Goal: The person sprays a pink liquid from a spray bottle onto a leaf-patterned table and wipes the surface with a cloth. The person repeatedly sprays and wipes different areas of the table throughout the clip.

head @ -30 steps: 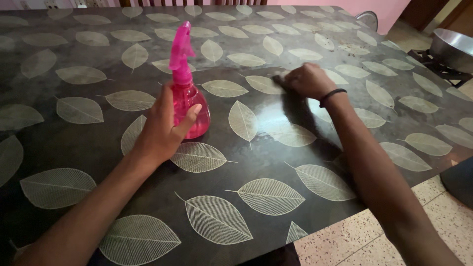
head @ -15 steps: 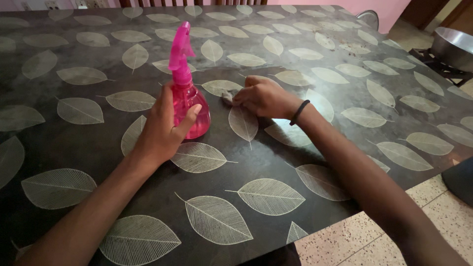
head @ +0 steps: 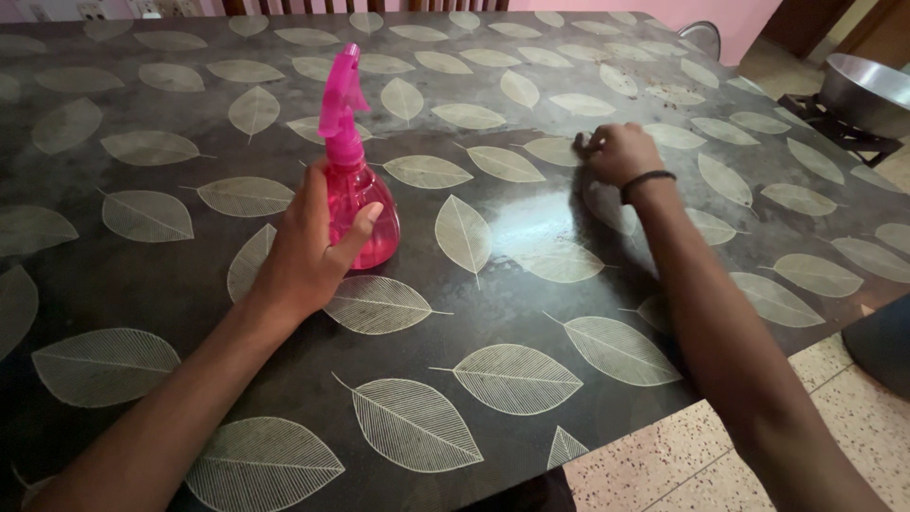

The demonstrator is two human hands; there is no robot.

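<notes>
The spray bottle (head: 355, 204) is translucent pink plastic, smooth and glossy, with an opaque pink plastic trigger head. The bench (head: 531, 313) has a dark, smooth covering printed with pale leaf shapes; it looks like laminate or vinyl, and it shines wetly near the middle where light reflects. At the far right a bowl (head: 867, 90) is dull brushed metal. The floor (head: 682, 465) at the near right is speckled stone, matt. A black band (head: 646, 180) on the right wrist looks like soft elastic.
</notes>
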